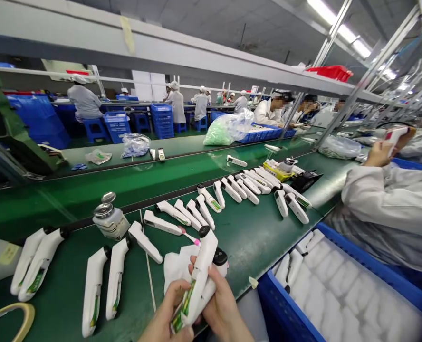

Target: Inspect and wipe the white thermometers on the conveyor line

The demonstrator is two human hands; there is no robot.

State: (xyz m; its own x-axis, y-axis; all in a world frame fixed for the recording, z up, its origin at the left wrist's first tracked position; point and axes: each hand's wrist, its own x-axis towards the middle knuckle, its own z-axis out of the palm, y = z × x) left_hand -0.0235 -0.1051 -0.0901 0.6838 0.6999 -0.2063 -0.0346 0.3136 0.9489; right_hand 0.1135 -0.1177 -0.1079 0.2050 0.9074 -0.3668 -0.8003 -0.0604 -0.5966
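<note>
My left hand (168,316) and my right hand (223,308) are both closed round white handheld thermometer guns (202,273) with black tips, held low over the near edge of the green conveyor belt (246,237). A white cloth (175,268) lies bunched behind them, and a pink-tipped swab (189,237) rests just beyond. Several more white thermometers (116,278) lie on the belt to the left, and a row of them (200,206) runs off to the right.
A small metal-capped bottle (109,221) stands on the belt. A blue bin (339,289) with white foam trays sits at the lower right. A co-worker's white sleeve (389,199) is at the right. A tape roll (7,318) lies bottom left.
</note>
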